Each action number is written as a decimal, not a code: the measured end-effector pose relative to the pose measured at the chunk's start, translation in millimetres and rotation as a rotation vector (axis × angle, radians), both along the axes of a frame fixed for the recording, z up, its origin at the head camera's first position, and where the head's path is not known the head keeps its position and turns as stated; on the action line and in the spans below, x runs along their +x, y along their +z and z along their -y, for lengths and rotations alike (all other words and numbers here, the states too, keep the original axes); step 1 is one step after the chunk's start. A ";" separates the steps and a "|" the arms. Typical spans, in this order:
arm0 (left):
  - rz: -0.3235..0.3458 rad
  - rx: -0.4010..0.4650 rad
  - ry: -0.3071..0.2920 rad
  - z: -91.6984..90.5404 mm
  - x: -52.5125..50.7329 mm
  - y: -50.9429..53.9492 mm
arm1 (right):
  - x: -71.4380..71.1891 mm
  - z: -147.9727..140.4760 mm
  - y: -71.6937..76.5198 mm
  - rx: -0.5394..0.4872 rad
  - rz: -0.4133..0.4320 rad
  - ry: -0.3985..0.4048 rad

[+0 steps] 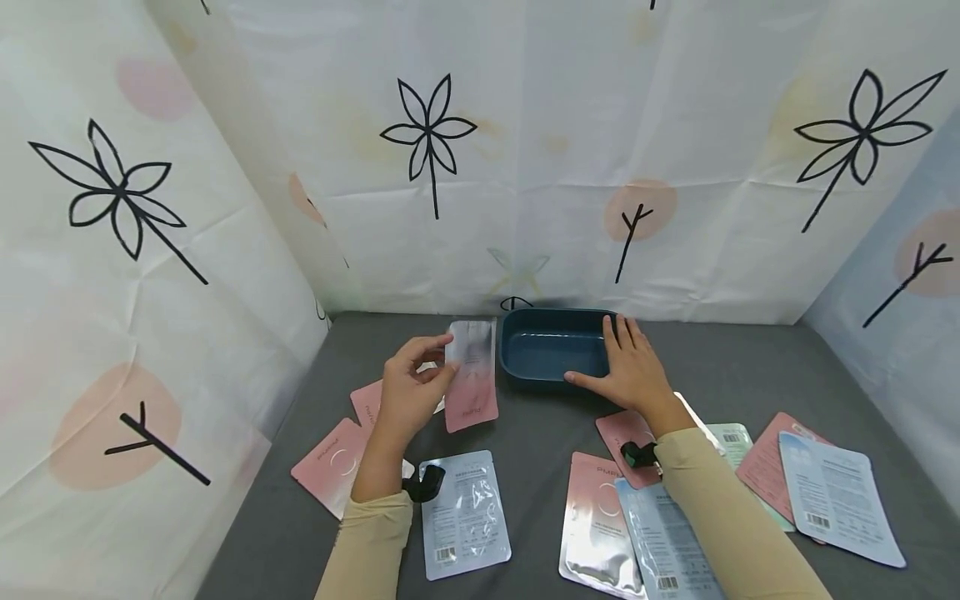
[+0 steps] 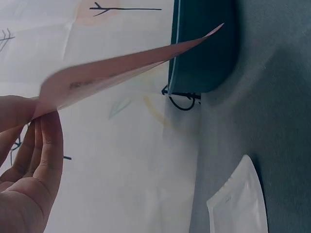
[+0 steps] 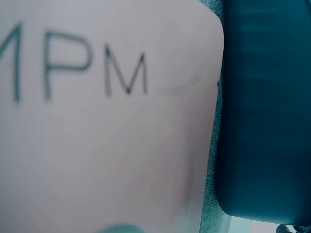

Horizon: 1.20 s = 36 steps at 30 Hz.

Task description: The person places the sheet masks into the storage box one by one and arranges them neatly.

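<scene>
My left hand [image 1: 412, 385] pinches a pink-and-silver face mask packet [image 1: 472, 379] by its edge, just left of the dark blue tray [image 1: 551, 346]. In the left wrist view the packet [image 2: 112, 73] is seen almost edge-on between thumb and fingers, held off the table, with the tray [image 2: 209, 58] behind it. My right hand [image 1: 633, 371] rests on the tray's right end, fingers spread and fairly straight, thumb at the front rim. In the right wrist view a pink packet [image 3: 97, 145] fills most of the picture beside the tray wall [image 3: 267, 121]; that hand is not visible there.
Pink packets [image 1: 333, 467] lie left of my left forearm, and a light blue packet [image 1: 467, 517] lies near it. On the right are a pink packet [image 1: 600, 525], a light blue one [image 1: 667, 533] and an overlapping group [image 1: 843, 500]. A patterned cloth [image 1: 525, 250] hangs behind the tray.
</scene>
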<state>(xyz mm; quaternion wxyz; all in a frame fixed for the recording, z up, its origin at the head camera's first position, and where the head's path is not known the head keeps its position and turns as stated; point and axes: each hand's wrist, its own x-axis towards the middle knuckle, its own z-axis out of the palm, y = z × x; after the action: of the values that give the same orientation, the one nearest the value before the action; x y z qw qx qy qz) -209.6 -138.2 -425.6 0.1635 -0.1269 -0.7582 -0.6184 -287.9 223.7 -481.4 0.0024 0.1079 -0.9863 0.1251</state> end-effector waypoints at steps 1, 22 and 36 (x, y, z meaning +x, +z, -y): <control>-0.014 0.020 0.001 -1.1 -0.2 0.5 | -0.1 0.1 -0.6 0.001 -0.002 0.000; -0.040 0.182 0.157 -24.1 -19.0 -11.9 | -2.9 0.7 -5.1 0.005 -0.010 -0.018; 0.024 0.271 0.310 -33.1 -25.6 -26.8 | -1.7 0.0 -5.2 0.009 -0.013 -0.016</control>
<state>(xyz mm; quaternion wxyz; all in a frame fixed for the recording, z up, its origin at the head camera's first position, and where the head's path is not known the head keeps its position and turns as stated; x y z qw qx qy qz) -235.2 -105.1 -452.4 0.2631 0.0220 -0.6804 -0.6837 -289.5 223.7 -486.6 0.0094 0.1006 -0.9876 0.1201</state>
